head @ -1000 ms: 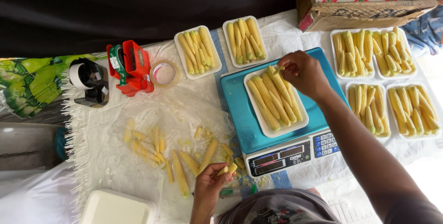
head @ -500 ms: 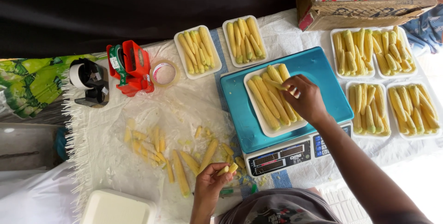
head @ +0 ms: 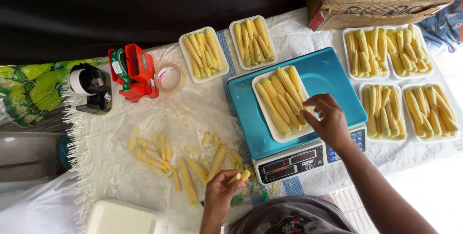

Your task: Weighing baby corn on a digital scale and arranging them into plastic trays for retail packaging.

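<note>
A white foam tray [head: 264,78] of baby corn [head: 279,94] rests on the blue platform of a weighing scale [head: 337,77]. My right hand [head: 328,118] reaches over the tray's near right corner, its fingertips touching the corn there; whether it grips a piece is hidden. Down at the front edge, my left hand [head: 219,190] pinches a short piece of baby corn [head: 239,176] between thumb and fingers. Loose baby corn [head: 188,166] lies scattered on the white cloth just left of that hand.
Two filled trays [head: 225,51] sit behind the scale, several more filled trays [head: 400,80] to its right. A red tape dispenser [head: 132,70], tape roll [head: 170,77] and black dispenser [head: 91,89] stand at left. A wooden crate [head: 376,2] sits far right; an empty foam tray [head: 123,217] near left.
My right hand has drawn back from the tray's far end to its near right corner. The left hand has stayed put with its corn piece.
</note>
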